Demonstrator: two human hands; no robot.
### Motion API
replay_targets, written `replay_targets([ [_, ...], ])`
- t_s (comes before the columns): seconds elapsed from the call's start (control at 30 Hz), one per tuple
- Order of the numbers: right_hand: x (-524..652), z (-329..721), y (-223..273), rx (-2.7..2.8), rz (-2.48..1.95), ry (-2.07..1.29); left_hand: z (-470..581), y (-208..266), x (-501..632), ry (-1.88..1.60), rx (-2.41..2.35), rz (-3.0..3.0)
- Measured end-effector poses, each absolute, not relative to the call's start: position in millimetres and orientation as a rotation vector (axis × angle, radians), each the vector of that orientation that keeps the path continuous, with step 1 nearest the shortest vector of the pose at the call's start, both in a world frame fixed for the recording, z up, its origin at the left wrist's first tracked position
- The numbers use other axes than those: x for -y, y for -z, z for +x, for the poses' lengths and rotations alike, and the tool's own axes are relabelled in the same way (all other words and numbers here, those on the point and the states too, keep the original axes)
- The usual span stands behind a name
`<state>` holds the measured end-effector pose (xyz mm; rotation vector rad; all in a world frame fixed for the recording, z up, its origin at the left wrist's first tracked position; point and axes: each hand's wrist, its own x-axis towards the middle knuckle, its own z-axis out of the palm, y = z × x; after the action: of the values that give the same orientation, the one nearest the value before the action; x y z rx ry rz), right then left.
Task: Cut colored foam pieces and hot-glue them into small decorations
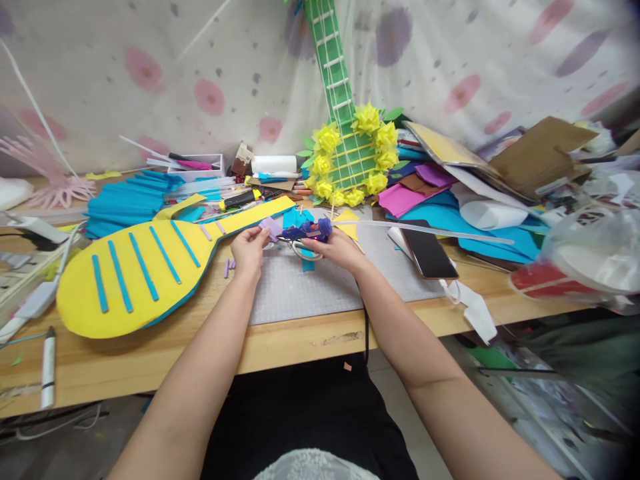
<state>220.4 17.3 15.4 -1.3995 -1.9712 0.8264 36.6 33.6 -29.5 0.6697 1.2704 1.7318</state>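
Note:
My left hand (250, 251) pinches a small piece of purple paper (271, 228) above the left part of the grey cutting mat (325, 285). In my right hand (341, 248) is a blue hot glue gun (313, 230), its tip pointing left at the paper. A long clear glue stick (435, 232) reaches out to the right from the gun's rear. Partly hidden under the gun lie scissors (303, 252) with pale handles. Left of my hands rests a yellow paper guitar (135, 267) with blue strips on its body and two purple strips on its neck.
A green paper guitar (345, 133) ringed with yellow flowers leans at the back. A phone (429, 249) lies right of the mat, before piled coloured paper (425, 193). A plastic bucket (585, 253) stands far right. A white marker (48, 368) lies front left.

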Motion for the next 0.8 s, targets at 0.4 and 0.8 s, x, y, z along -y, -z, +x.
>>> replay_targets([
  [0.4,-17.9,220.0,-16.4,1.953,-1.421,-0.807,39.9,24.7,-29.4,-1.669,-1.264,0.7],
  [0.8,-21.3,220.7,-13.8,1.907,-1.327,-0.838,42.9,22.2,-26.2,-1.553,-1.268,0.762],
])
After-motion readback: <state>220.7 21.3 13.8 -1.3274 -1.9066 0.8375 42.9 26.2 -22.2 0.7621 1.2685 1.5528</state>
